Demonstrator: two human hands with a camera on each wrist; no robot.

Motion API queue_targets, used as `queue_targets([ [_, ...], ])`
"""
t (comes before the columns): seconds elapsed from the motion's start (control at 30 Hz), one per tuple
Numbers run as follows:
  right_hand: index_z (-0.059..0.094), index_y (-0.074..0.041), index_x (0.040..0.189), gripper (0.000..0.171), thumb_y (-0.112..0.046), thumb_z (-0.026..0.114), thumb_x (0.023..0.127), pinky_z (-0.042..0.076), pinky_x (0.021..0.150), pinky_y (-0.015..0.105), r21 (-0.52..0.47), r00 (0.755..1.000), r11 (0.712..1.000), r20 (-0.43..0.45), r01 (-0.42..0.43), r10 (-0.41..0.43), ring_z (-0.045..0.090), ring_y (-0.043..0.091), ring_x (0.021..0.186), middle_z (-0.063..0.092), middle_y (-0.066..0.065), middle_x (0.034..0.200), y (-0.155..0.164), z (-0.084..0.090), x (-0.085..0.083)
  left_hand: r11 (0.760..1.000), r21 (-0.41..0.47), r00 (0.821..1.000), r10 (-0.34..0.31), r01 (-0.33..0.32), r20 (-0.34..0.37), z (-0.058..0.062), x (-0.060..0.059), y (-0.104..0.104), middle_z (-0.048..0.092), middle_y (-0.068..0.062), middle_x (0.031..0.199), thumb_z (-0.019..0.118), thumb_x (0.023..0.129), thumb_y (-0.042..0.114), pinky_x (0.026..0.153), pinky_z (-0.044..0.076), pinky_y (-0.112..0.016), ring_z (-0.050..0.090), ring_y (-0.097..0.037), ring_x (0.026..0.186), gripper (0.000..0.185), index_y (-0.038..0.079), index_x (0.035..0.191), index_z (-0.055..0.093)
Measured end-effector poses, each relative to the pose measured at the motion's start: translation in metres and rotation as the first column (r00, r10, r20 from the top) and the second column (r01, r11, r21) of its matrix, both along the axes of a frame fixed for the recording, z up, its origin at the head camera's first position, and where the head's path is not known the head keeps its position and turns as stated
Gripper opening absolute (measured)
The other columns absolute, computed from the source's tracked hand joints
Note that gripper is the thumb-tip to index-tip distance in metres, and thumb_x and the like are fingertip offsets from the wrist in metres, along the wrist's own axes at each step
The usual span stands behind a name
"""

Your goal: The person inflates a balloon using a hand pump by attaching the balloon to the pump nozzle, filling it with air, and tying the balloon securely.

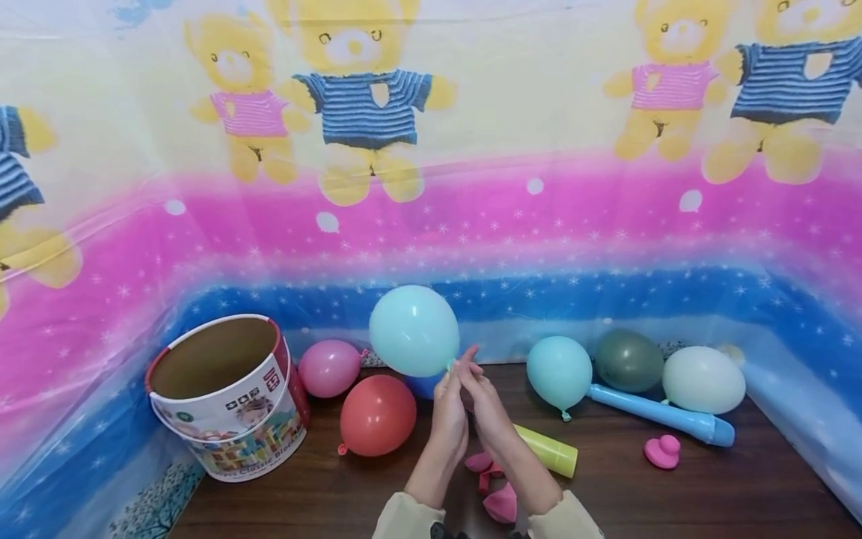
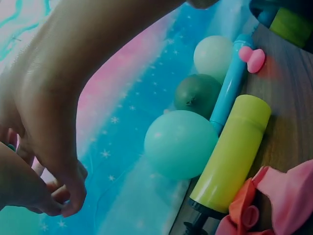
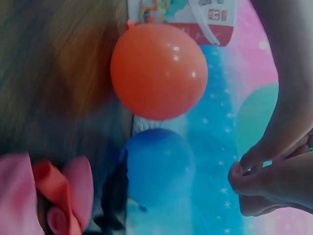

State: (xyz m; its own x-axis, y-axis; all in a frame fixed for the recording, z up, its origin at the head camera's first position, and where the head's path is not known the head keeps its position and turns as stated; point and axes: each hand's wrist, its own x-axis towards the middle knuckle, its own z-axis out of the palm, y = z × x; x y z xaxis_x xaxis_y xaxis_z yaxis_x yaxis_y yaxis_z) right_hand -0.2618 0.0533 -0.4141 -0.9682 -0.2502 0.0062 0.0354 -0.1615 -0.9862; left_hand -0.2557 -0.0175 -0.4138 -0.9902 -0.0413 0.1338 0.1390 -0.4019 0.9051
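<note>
Both hands meet in front of the body at the knotted-looking end of an inflated mint balloon [image 1: 414, 329], which floats up and to the left of them in the head view. My left hand [image 1: 450, 410] pinches the balloon's neck with its fingertips. Pressed close against it, my right hand [image 1: 486, 404] has its fingers bent at the same neck, some fingertips pointing up. In the right wrist view, the fingers [image 3: 254, 181] of the two hands overlap, and the neck is mostly hidden between them. Under the forearms lie limp pink balloons [image 1: 501, 503] and a limp red balloon [image 3: 55, 183].
A yellow-green pump [image 2: 234, 152] lies right of the hands, beside a light blue pump [image 1: 663, 412] and a small pink toy [image 1: 663, 451]. Inflated balloons include a red balloon [image 1: 378, 416], a blue balloon [image 3: 159, 166] and a dark green balloon [image 1: 629, 361]. A bucket [image 1: 249, 442] stands left.
</note>
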Motion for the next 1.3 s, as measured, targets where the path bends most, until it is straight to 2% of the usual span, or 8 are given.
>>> queue_targets([
  [0.17, 0.042, -0.002, 0.144, 0.052, -0.035, 0.042, 0.104, 0.015, 0.122, 0.053, -0.135, 0.997, 0.989, 0.042, -0.056, 0.063, 0.018, 0.034, 0.148, 0.025, 0.018, 0.157, 0.003, -0.007, 0.005, 0.998, 0.048, 0.999, -0.045, 0.045, -0.002, -0.004, -0.001, -0.007, 0.045, -0.013, 0.151, 0.033, 0.107, 0.026, 0.122, 0.006, -0.060, 0.022, -0.033, 0.150, 0.036, 0.016, 0.087, 0.062],
  [0.27, 0.058, 0.000, 0.109, 0.034, -0.030, 0.045, 0.104, 0.031, 0.108, 0.048, 0.023, 1.000, 1.000, -0.029, -0.001, 0.002, 0.029, 0.031, 0.134, 0.035, 0.015, 0.139, 0.003, -0.010, 0.014, 0.998, 0.052, 1.000, -0.023, 0.022, 0.019, -0.002, -0.006, -0.017, 0.063, -0.012, 0.130, 0.034, 0.107, 0.023, 0.120, 0.019, -0.055, 0.046, -0.028, 0.135, 0.038, 0.017, 0.078, 0.058],
  [0.37, 0.049, 0.002, 0.085, 0.034, -0.027, 0.049, 0.102, 0.032, 0.094, 0.038, 0.185, 0.988, 0.979, -0.136, 0.092, -0.067, 0.030, 0.026, 0.120, 0.034, 0.010, 0.122, 0.001, -0.011, 0.028, 0.999, 0.037, 0.998, 0.024, -0.026, 0.052, 0.004, -0.015, -0.029, 0.069, -0.002, 0.094, 0.035, 0.107, 0.022, 0.106, 0.041, -0.040, 0.065, -0.016, 0.099, 0.039, 0.016, 0.075, 0.055],
  [0.53, 0.059, -0.004, 0.083, 0.029, -0.026, 0.054, 0.100, 0.031, 0.088, 0.033, 0.296, 0.967, 0.944, -0.246, 0.148, -0.074, 0.028, 0.021, 0.114, 0.033, 0.008, 0.118, -0.002, -0.010, 0.055, 0.998, -0.001, 0.993, 0.062, -0.063, 0.098, 0.013, -0.036, -0.054, 0.057, 0.004, 0.073, 0.032, 0.107, 0.021, 0.070, 0.054, -0.022, 0.059, -0.005, 0.068, 0.039, 0.011, 0.076, 0.053],
  [0.73, 0.062, -0.004, 0.081, 0.026, -0.022, 0.056, 0.099, 0.041, 0.072, 0.019, 0.273, 0.960, 0.945, -0.260, 0.179, -0.107, 0.040, 0.013, 0.096, 0.031, 0.006, 0.113, 0.005, -0.015, 0.073, 0.992, -0.126, 0.988, -0.011, 0.031, 0.156, 0.022, -0.052, -0.082, 0.054, 0.002, 0.073, 0.034, 0.107, 0.022, 0.070, 0.049, -0.029, 0.052, -0.011, 0.070, 0.040, 0.011, 0.073, 0.050],
  [0.97, 0.063, -0.006, 0.082, 0.020, -0.018, 0.057, 0.097, 0.038, 0.082, 0.026, 0.324, 0.965, 0.933, -0.250, 0.156, -0.075, 0.038, 0.012, 0.101, 0.044, 0.003, 0.104, 0.045, -0.029, 0.067, 0.946, -0.270, 0.971, -0.124, 0.178, 0.205, 0.038, -0.041, -0.090, 0.059, 0.002, 0.077, 0.039, 0.106, 0.023, 0.080, 0.045, -0.035, 0.055, -0.013, 0.080, 0.040, 0.013, 0.070, 0.055],
  [1.1, 0.061, -0.005, 0.088, 0.022, -0.021, 0.053, 0.100, 0.041, 0.072, 0.023, 0.392, 0.973, 0.917, -0.232, 0.075, 0.019, 0.046, 0.009, 0.083, 0.048, 0.003, 0.093, 0.080, -0.043, 0.047, 0.911, -0.302, 0.951, -0.218, 0.279, 0.221, 0.050, -0.025, -0.090, 0.062, 0.005, 0.079, 0.040, 0.106, 0.023, 0.082, 0.046, -0.031, 0.056, -0.012, 0.081, 0.037, 0.016, 0.076, 0.060],
  [1.3, 0.063, -0.016, 0.083, 0.024, -0.031, 0.054, 0.100, 0.045, 0.075, 0.030, 0.608, 0.918, 0.760, -0.394, 0.230, 0.037, 0.053, 0.009, 0.079, 0.058, -0.001, 0.086, 0.119, -0.050, 0.005, 0.845, -0.306, 0.891, -0.362, 0.438, 0.273, 0.059, 0.001, -0.088, 0.062, 0.005, 0.085, 0.039, 0.106, 0.030, 0.077, 0.040, -0.027, 0.047, -0.010, 0.073, 0.041, 0.017, 0.077, 0.065],
])
